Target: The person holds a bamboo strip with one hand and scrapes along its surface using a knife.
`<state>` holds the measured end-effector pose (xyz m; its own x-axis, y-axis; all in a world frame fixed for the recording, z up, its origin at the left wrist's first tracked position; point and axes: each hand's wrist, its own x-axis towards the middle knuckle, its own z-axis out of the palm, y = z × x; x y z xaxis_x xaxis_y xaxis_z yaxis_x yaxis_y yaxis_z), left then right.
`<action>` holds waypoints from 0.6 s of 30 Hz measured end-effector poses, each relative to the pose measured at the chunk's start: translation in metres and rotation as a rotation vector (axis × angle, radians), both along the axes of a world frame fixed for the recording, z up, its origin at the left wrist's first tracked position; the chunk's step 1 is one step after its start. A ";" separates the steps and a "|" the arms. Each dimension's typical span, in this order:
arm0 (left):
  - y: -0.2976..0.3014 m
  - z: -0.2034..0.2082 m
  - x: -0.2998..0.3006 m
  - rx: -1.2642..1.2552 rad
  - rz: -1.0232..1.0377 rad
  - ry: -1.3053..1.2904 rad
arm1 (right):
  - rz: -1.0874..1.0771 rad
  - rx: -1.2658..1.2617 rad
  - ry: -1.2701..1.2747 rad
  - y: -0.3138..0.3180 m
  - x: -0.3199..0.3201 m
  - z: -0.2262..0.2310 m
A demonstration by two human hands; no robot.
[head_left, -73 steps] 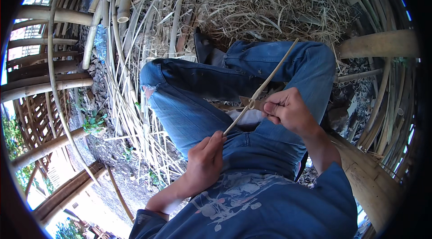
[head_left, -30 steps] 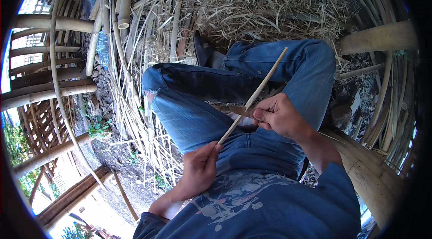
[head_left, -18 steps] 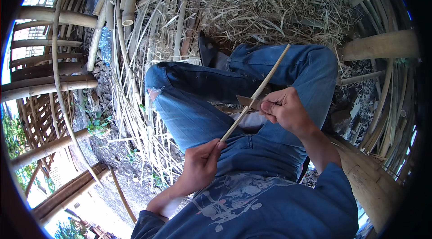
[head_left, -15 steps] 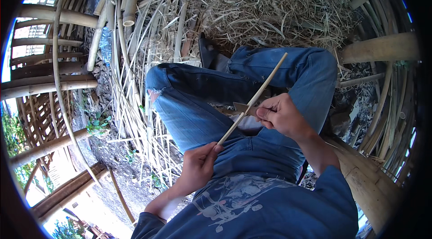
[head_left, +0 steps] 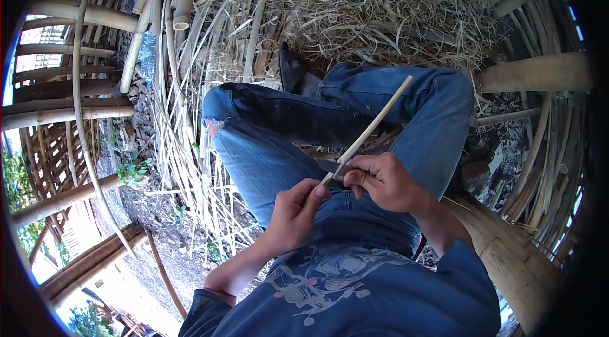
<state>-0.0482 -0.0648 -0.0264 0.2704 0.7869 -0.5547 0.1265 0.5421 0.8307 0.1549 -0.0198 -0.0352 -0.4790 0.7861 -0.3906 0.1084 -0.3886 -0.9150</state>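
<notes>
My left hand (head_left: 296, 209) is closed round the lower end of a pale bamboo strip (head_left: 379, 120), which slants up and to the right across my lap. Close beside it, my right hand (head_left: 384, 183) grips a knife (head_left: 330, 166); its handle is hidden in the fingers. The dark, flat blade lies against the strip just above my left thumb. Both hands are over my lap, between my legs in blue jeans (head_left: 254, 159).
A heap of curled shavings (head_left: 387, 20) lies beyond my feet. Long split bamboo strips (head_left: 203, 191) are strewn to my left, near a clear plastic bottle (head_left: 147, 61). Thick bamboo poles (head_left: 539, 72) stand at the right, and a bamboo frame (head_left: 70, 112) rises at the left.
My right hand and the knife have moved down the strip toward my left hand. My left hand has shifted up and to the right, and the two hands are now close together.
</notes>
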 end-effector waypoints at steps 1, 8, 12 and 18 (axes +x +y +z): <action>0.000 0.001 0.002 0.064 -0.007 0.074 | -0.003 -0.001 -0.002 -0.002 0.002 -0.004; -0.004 0.004 0.004 0.062 -0.019 0.118 | -0.099 0.097 0.006 -0.011 -0.008 -0.005; -0.006 0.007 0.005 0.052 -0.040 0.193 | -0.041 0.255 -0.180 -0.007 -0.003 0.000; -0.013 0.003 -0.035 -0.107 -0.042 0.273 | -0.481 0.395 -0.390 0.025 0.059 -0.015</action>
<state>-0.0833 -0.0779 -0.0235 0.1305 0.7115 -0.6905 0.3613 0.6144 0.7014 0.2135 0.0047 -0.0500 0.0700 0.9918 -0.1067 0.3554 -0.1247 -0.9263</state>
